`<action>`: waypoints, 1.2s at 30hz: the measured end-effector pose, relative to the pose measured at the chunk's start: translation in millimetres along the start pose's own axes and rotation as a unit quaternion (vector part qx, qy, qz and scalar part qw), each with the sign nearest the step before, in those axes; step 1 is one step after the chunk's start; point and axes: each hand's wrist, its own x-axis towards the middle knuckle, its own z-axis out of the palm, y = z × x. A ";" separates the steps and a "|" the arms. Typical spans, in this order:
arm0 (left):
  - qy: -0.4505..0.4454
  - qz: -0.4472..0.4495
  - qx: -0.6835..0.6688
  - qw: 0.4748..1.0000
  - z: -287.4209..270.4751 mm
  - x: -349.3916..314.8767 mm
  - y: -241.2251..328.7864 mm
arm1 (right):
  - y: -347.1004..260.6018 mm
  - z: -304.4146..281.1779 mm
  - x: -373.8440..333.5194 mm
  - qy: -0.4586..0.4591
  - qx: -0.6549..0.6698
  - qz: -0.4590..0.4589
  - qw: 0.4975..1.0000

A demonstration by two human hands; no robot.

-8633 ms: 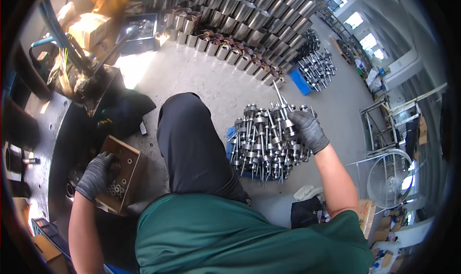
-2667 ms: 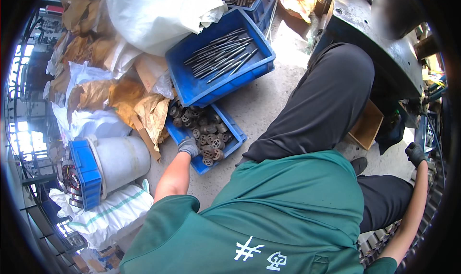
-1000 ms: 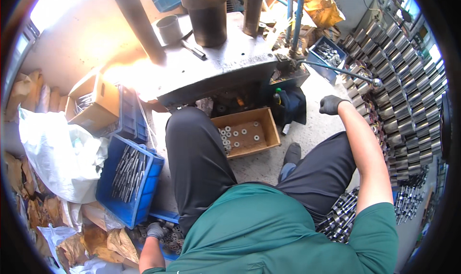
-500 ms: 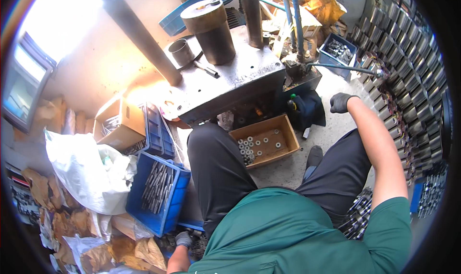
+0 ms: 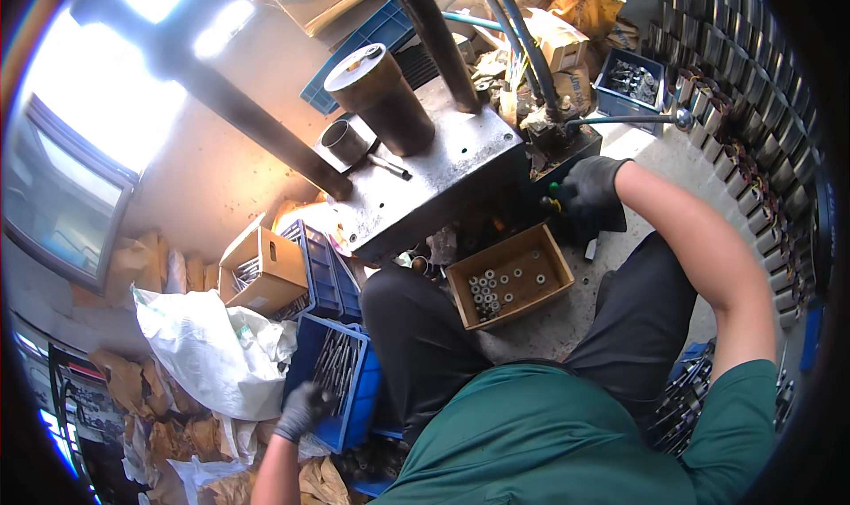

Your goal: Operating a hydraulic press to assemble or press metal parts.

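My left hand point(image 5: 307, 409), in a grey glove, is at the near left edge of a blue crate point(image 5: 365, 408). Its fingers are apart and point in toward the metal rods point(image 5: 337, 363) heaped there; I make out nothing held. My right hand point(image 5: 595, 185), in a dark grey glove, hangs in front of the press base beside a black cloth-like bundle point(image 5: 609, 217) with green and yellow bits. Its fingers blend into the dark things behind, so their grip is unclear. Between my hands on the floor stands a cardboard box point(image 5: 529, 301) with several small metal rings point(image 5: 485, 285).
The heavy press table point(image 5: 443, 169) carries a dark cylinder point(image 5: 381, 102), a short metal ring point(image 5: 341, 140) and a rod. A lever point(image 5: 633, 118) juts out at right. Stacked metal cylinders point(image 5: 744, 89) line the right wall. A white sack point(image 5: 208, 350) and brown paper lie at left.
My left hand has risen from beside my hip to the blue crate's edge. My right hand has moved inward from the right toward the black bundle by the press. The view has shifted slightly.
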 end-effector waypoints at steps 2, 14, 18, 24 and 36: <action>0.092 0.047 -0.107 0.989 -53.0 58.8 49.5 | -32.5 -20.0 3.4 0.071 -0.001 -0.082 0.994; 0.143 0.250 -0.371 0.883 -68.8 368.0 350.8 | -66.4 -2.8 26.2 -0.009 0.130 -0.069 0.989; 0.185 0.199 -0.245 0.931 -41.0 403.4 345.7 | -64.5 15.5 43.0 -0.004 0.118 -0.093 0.989; 0.234 0.261 -0.478 0.805 -53.8 403.3 318.8 | -56.2 22.2 50.1 -0.067 0.182 -0.099 0.976; 0.163 0.260 -0.300 0.903 -21.1 412.1 364.4 | -59.6 14.2 83.8 -0.070 0.199 -0.072 0.975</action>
